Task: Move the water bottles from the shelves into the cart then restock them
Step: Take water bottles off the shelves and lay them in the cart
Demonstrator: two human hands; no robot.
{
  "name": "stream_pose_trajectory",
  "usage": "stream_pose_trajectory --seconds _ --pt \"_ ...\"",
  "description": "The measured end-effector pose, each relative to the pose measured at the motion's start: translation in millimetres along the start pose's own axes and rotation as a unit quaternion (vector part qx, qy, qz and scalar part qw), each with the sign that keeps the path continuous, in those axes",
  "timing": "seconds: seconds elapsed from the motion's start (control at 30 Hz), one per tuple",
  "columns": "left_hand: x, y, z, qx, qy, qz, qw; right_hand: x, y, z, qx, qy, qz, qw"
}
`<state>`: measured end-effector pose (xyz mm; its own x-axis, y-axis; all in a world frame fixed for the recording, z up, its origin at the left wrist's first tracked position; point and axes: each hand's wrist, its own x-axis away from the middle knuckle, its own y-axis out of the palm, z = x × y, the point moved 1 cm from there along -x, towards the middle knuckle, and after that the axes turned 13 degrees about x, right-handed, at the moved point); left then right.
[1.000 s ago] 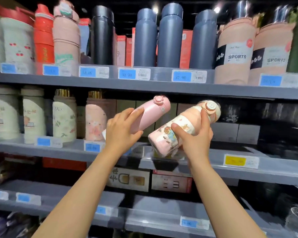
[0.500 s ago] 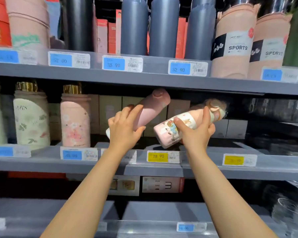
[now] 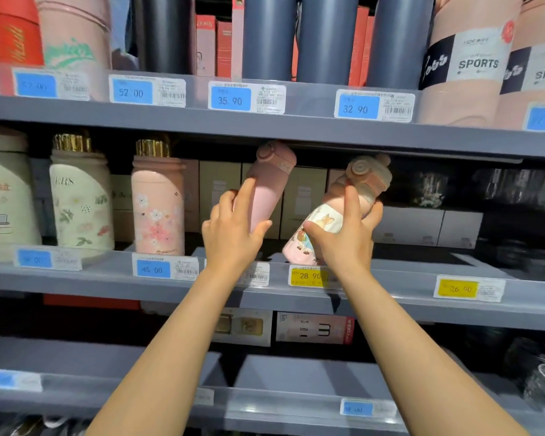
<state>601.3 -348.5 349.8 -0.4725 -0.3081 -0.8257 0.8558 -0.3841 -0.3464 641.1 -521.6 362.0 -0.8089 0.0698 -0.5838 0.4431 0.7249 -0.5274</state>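
Note:
My left hand [image 3: 232, 229] grips a plain pink bottle [image 3: 269, 180] by its lower body; the bottle leans a little to the right, its cap just under the upper shelf. My right hand [image 3: 346, 237] grips a pink bottle with a cartoon print [image 3: 323, 221], tilted with its rounded cap up and to the right. Both bottles are over the middle shelf [image 3: 107, 275], above the price tags. The cartoon bottle's base sits low near the shelf's front lip; my hand hides whether it touches.
A pink flowered bottle [image 3: 158, 206] and cream flowered bottles [image 3: 81, 199] stand left of my hands. Boxes [image 3: 302, 196] line the back of the middle shelf. Grey flasks [image 3: 269, 36] and pink sports bottles [image 3: 466, 58] fill the upper shelf. Lower shelves hold boxes [image 3: 313, 328].
Both hands have carried the bottles farther into the middle shelf and turned them more upright. The view has moved closer and slightly down.

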Motion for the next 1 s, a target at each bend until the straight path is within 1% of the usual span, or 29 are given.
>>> stream_pose_trajectory --seconds 0.2,0.37,0.5,0.6,0.7,0.87,1.0 --pt "8.5 -8.9 -4.4 -0.005 -0.034 0.017 0.999 4.4 8.8 -10.7 0.047 -0.055 0.006 0.997" --pt "12.6 -16.3 -11.5 0.019 -0.063 0.042 0.997 7.8 9.5 -16.6 0.084 -0.084 0.002 0.993" --pt "15.1 -19.7 -18.8 0.029 -0.080 0.063 0.994 12.3 7.9 -19.9 0.120 -0.134 -0.004 0.984" --pt "16.4 -18.9 -18.9 0.031 -0.077 0.063 0.995 13.6 6.8 -19.1 0.140 -0.173 -0.015 0.975" --pt "15.5 -17.4 -16.0 0.018 -0.076 0.060 0.995 14.0 7.2 -19.1 0.161 -0.193 -0.030 0.967" --pt "15.0 -17.1 -16.9 -0.007 -0.081 0.069 0.994 13.8 12.6 -18.5 0.200 -0.212 -0.010 0.956" --pt "17.0 -15.7 -17.2 -0.007 -0.074 0.076 0.994 16.3 17.1 -14.0 0.183 -0.217 -0.001 0.959"
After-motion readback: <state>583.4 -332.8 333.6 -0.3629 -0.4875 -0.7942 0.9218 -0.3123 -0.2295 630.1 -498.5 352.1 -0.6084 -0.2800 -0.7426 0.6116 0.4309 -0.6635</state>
